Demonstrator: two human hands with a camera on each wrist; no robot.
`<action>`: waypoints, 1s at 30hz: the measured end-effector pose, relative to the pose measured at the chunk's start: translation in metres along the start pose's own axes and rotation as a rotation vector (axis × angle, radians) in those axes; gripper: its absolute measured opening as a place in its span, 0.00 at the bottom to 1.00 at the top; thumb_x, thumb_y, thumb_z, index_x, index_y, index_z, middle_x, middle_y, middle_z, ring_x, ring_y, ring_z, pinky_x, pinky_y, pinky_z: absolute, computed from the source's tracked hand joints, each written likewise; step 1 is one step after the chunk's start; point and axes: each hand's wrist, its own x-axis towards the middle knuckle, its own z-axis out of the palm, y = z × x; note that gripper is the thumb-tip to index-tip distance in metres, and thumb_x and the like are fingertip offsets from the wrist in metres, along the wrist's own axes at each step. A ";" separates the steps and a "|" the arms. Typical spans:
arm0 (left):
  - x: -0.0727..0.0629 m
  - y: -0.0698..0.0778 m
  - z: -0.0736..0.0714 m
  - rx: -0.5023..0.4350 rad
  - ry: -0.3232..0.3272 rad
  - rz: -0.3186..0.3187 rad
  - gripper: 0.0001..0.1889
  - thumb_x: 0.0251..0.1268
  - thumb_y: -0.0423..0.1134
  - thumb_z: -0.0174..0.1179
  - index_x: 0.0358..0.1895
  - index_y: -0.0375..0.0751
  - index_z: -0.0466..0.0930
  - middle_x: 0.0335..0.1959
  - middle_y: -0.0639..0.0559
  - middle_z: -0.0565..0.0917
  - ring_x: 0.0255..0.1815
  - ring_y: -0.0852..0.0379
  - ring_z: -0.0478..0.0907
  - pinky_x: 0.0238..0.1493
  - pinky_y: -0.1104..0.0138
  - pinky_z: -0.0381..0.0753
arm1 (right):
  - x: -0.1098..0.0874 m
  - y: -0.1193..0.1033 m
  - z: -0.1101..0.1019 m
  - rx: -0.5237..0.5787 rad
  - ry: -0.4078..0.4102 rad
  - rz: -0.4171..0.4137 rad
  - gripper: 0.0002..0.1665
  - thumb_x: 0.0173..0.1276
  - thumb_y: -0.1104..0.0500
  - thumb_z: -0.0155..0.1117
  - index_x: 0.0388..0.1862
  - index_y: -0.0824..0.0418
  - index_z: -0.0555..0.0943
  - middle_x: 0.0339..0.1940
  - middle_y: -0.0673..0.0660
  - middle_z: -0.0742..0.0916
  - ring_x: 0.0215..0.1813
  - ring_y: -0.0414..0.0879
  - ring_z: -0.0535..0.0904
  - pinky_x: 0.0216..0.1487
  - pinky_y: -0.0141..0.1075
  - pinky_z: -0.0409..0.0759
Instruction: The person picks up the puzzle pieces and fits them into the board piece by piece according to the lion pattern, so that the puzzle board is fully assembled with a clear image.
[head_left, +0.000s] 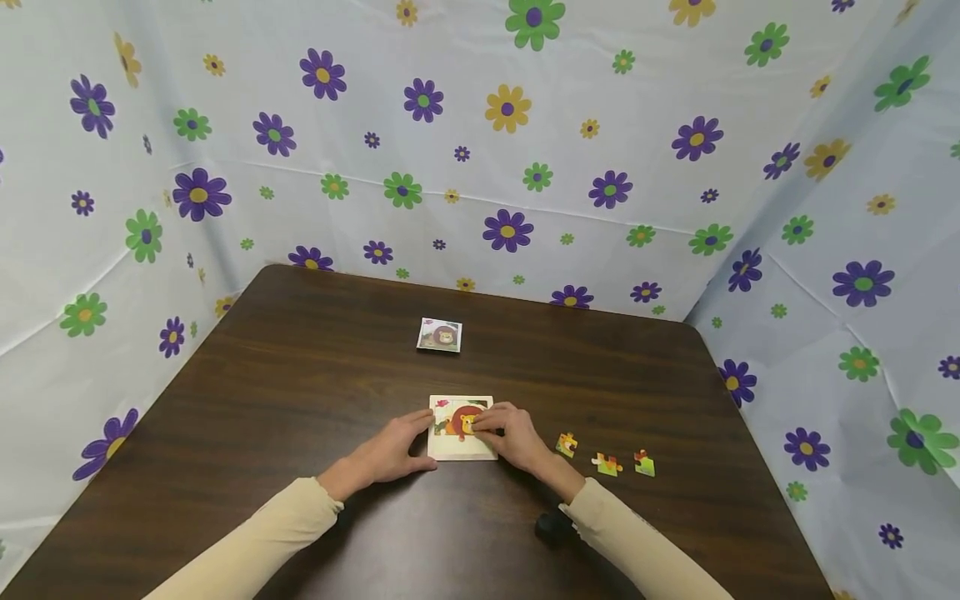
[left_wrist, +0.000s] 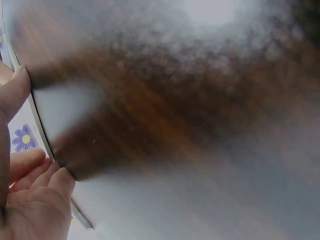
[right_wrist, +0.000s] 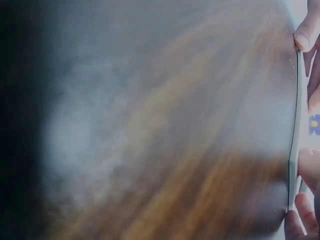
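Observation:
A pale puzzle board [head_left: 461,450] lies on the table, its upper part filled with a lion picture [head_left: 461,415] and a bare strip along the bottom. My left hand [head_left: 390,448] holds the board's left edge, thumb at the lower corner and fingers higher up. In the left wrist view, the left thumb [left_wrist: 17,92] and fingertips [left_wrist: 60,180] meet the board's thin edge. My right hand [head_left: 517,435] reaches over the right side, thumb and fingertips together at a puzzle piece by the lion's face, mostly hidden by the fingers.
Loose puzzle pieces lie right of the board: one orange-yellow [head_left: 567,444], one orange-green [head_left: 607,464] and one red-green [head_left: 644,463]. A lion picture card [head_left: 440,335] lies farther back. A black object [head_left: 553,528] shows by the right sleeve. Flowered cloth [head_left: 480,167] surrounds the brown table [head_left: 337,350].

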 end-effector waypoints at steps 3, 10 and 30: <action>0.000 0.001 -0.001 0.002 0.001 -0.007 0.38 0.54 0.45 0.71 0.62 0.21 0.69 0.64 0.31 0.70 0.64 0.38 0.68 0.61 0.50 0.70 | 0.001 -0.001 -0.003 0.006 -0.020 0.006 0.05 0.55 0.66 0.73 0.32 0.60 0.89 0.37 0.54 0.89 0.44 0.51 0.82 0.46 0.42 0.81; -0.002 0.000 0.000 0.011 0.005 0.003 0.38 0.54 0.45 0.71 0.61 0.21 0.69 0.63 0.31 0.70 0.64 0.37 0.69 0.61 0.49 0.70 | -0.001 0.001 -0.030 -0.009 -0.012 0.134 0.08 0.58 0.65 0.72 0.37 0.63 0.88 0.38 0.56 0.89 0.44 0.50 0.84 0.46 0.46 0.81; 0.000 0.000 0.000 0.013 0.006 -0.008 0.38 0.54 0.46 0.71 0.62 0.22 0.69 0.64 0.31 0.70 0.64 0.37 0.68 0.60 0.50 0.71 | -0.059 0.044 -0.131 -0.113 -0.518 0.673 0.36 0.47 0.46 0.79 0.45 0.66 0.73 0.39 0.59 0.75 0.39 0.51 0.71 0.41 0.46 0.73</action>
